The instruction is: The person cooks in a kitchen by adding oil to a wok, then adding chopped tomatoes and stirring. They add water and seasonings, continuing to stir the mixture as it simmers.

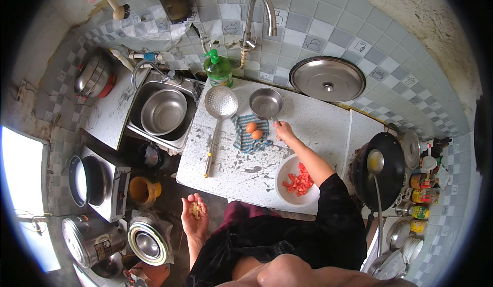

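Observation:
My right hand point(285, 131) grips the handle of a steel ladle-like dipper point(265, 102), whose bowl faces up over the white worktop point(231, 171). My left hand point(195, 219) is palm up beyond the worktop's front edge, cupping pale chopped bits point(195, 210) that look like garlic. Two brown eggs point(254, 131) rest on a blue striped cloth point(246, 144) left of my right hand. Cut tomato point(298, 183) sits in a white bowl point(282, 171) below my right forearm. A long-handled steel skimmer point(221, 102) lies left of the cloth.
A sink point(133, 123) holding a steel basin point(163, 109) is at left, beside a green pump bottle point(218, 71). A round steel lid point(327, 77) leans on the tiled wall. At right, a ladle point(375, 161) rests in a black wok point(385, 186), with jars point(421, 181) beyond.

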Motion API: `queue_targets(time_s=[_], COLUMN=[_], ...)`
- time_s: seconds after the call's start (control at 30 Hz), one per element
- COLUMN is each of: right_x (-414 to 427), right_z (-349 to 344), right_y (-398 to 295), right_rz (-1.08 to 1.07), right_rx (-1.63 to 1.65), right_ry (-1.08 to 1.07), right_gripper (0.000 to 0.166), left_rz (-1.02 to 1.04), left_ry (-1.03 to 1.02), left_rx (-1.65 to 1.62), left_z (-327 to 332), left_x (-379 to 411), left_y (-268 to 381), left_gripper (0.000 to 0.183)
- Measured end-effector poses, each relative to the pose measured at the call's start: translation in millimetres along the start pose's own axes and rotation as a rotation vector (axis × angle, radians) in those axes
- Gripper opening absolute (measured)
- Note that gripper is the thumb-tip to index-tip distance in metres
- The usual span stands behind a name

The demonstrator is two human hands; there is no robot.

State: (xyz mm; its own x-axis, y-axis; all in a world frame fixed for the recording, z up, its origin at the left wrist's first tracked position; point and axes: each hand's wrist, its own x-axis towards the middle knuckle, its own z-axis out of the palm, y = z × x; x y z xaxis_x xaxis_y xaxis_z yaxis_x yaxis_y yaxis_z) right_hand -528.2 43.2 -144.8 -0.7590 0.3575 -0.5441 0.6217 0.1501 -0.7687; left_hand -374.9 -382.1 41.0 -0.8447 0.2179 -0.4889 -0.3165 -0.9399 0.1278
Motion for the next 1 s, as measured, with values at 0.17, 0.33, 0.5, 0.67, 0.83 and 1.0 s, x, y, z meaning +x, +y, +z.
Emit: queue_targets(time_s=[0.17,0.33,0.5,0.67,0.83,1.0], right_x=[20,2,-10,26,27,-30], right_z=[-42,-38,0,20,35,62], right_y=[3,-30,-177,-305,-293,-227], right_rz=[-0.257,-0.451,-1.012,-1.086,-1.134,-1.200], right_rx=[-0.561,-0.695,-0.449,0.040,0.032,-0.573], right_ry=[0.181,0.352,0.517,0.726,0.538,0.480], right_gripper=[0.040,0.045,0.045,0.037,0.030,0.040], left_rz=[-0.048,-0.057,-0.094,-0.107,-0.097,-0.084], left_ry=[-0.036,-0.067,-0.138,-0.191,-0.179,-0.148], left_rx=[0.008,-0.006,-0.072,-0.080,-0.097,-0.104], left_z=[-2,-7,-3,3,-6,-9], left_x=[6,14,21,28,24,27], left_y=[5,13,18,27,41,46], left_gripper=[0.035,0.035,0.035,0.035,0.034,0.034])
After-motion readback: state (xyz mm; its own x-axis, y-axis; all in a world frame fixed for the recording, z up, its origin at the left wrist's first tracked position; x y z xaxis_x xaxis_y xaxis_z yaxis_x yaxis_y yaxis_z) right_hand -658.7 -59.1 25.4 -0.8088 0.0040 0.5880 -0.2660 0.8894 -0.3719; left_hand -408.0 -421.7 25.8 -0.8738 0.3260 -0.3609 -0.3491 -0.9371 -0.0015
